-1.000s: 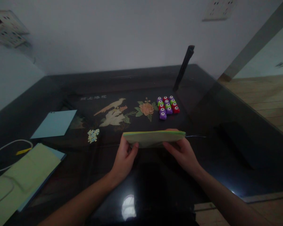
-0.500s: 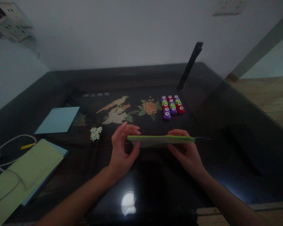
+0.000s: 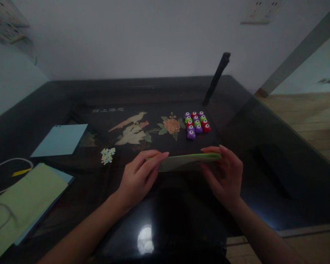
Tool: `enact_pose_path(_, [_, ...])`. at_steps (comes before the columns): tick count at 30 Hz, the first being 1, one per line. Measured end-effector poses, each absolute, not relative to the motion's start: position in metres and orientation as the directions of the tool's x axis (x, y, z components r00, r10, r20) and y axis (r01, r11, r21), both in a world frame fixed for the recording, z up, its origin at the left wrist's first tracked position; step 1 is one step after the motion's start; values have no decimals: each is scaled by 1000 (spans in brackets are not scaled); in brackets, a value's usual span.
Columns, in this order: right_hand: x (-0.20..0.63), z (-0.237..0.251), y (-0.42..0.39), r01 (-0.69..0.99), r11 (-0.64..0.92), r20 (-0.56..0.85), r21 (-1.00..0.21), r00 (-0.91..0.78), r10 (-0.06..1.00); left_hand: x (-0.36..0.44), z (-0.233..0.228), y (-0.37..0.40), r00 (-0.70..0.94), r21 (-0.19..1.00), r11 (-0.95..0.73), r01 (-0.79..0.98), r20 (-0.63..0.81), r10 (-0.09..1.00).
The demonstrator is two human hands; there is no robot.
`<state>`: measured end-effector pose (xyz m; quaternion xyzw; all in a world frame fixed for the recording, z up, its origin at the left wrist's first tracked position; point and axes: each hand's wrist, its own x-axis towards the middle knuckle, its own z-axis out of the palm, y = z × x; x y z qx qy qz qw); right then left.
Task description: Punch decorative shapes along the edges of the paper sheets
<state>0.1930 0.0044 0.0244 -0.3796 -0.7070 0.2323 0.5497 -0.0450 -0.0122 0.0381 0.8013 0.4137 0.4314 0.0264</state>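
head | my left hand (image 3: 139, 176) lies fingers flat on the paper stack's (image 3: 188, 161) left end, thumb beneath | my right hand (image 3: 225, 174) cups its right end, fingers over the top edge | stack sits low over the dark bench (image 3: 264, 183), near the punches (image 3: 195, 124); blue sheet (image 3: 59, 139) far left

Two bare forearms reach in from the bottom edge, ending in the left hand (image 3: 137, 176) and the right hand (image 3: 225, 174), both without gloves, rings, watch or bracelets, no sleeve showing on either arm, fingers slim with short, plain, unpainted nails.
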Motion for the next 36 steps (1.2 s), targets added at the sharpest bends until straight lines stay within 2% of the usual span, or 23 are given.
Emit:
enact_pose_path(3, [197, 28, 5, 385, 643, 637, -662, -162, 753, -46, 36, -12, 288, 395, -657, 642, 670, 684])
enact_pose_path(11, [196, 31, 5, 445, 669, 689, -596, -145, 711, -45, 35, -13, 298, 395, -669, 629, 672, 678])
enact_pose_path(20, [197, 29, 5, 442, 671, 687, -596, -152, 710, -44, 36, -12, 289, 422, -657, 625, 657, 697])
enact_pose_path(24, [197, 19, 3, 446, 598, 639, -666, -73, 766, -42, 28, -14, 174, 587, -587, 558, 608, 774])
enact_pose_path(28, [199, 18, 0, 390, 474, 511, -789, -12, 860, -40, 22, -17, 69, 749, -435, 501, 466, 882])
enact_pose_path(36, [217, 30, 4, 488, 409, 378, -771, -167, 911, -42, 20, -20, 119, 741, -339, 579, 335, 935])
